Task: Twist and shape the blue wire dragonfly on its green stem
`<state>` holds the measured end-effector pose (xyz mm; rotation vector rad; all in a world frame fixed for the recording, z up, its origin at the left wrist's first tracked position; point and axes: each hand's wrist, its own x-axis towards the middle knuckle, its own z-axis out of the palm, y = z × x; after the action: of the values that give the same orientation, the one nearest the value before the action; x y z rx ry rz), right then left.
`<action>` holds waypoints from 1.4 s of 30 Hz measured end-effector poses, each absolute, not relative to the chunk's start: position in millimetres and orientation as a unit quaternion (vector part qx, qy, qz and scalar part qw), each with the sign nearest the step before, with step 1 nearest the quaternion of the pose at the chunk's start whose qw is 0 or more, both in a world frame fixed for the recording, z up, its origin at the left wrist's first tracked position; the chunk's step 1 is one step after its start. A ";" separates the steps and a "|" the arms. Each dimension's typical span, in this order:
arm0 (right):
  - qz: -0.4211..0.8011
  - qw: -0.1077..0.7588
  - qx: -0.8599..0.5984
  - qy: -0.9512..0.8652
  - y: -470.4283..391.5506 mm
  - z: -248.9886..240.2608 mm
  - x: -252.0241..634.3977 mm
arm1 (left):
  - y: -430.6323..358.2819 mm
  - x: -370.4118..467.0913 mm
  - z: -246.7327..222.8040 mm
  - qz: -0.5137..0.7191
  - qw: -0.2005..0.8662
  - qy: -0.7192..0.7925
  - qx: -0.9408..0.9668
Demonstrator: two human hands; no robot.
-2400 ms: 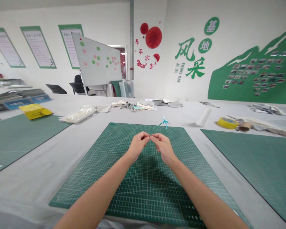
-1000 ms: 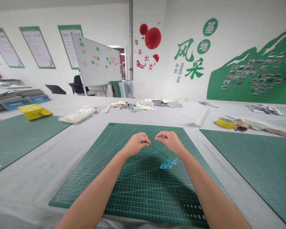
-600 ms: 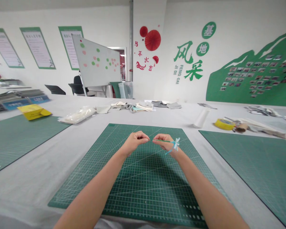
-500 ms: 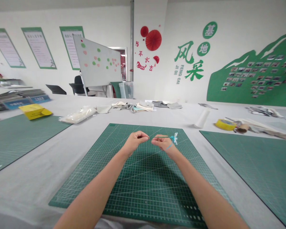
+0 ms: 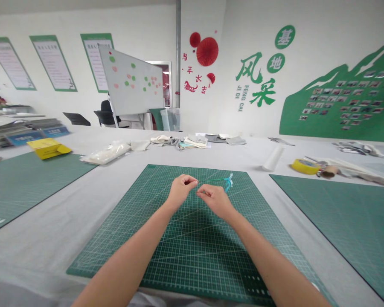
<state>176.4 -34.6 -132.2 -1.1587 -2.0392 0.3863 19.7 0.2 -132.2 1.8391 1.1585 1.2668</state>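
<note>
My left hand (image 5: pixel 181 188) is closed in a pinch on the end of a thin green stem (image 5: pixel 213 179). The stem points to the right and bears a small light-blue and white flower-like piece (image 5: pixel 228 182) at its far end. Just below the stem, my right hand (image 5: pixel 216 199) has thumb and finger pinched together, close to the left fingertips. What lies between the right fingertips, if anything, is too small to make out. Both hands are above a green gridded cutting mat (image 5: pixel 166 256).
Further cutting mats lie left (image 5: pixel 45 187) and right (image 5: pixel 345 213) on the pale tablecloth. A yellow box (image 5: pixel 49 148), a clear plastic bag (image 5: pixel 106 153) and fabric scraps (image 5: pixel 195 142) sit beyond. Yellow tape (image 5: pixel 305 166) and a white roll (image 5: pixel 273 160) are at the right.
My right hand has moved slightly left and down, below the stem. The flower-like piece, formerly over the right wrist, now shows beyond that hand. My left hand has shifted slightly left.
</note>
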 end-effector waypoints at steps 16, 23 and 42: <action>0.021 0.428 -0.468 -0.773 -41.6 -117.5 186.1 | -10.4 21.5 -126.5 0.421 0.146 0.395 0.804; 0.034 0.430 -0.482 -0.763 -32.3 -117.0 196.6 | -10.8 21.1 -121.7 0.378 0.144 0.358 0.841; 0.375 0.450 -0.456 -0.670 -6.4 -136.4 209.7 | -6.2 17.0 -121.7 0.450 0.373 0.347 0.734</action>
<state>209.7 -6.4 -136.4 -1.1268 -1.6574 0.9281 17.0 -6.2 -121.7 1.8799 0.8889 1.1529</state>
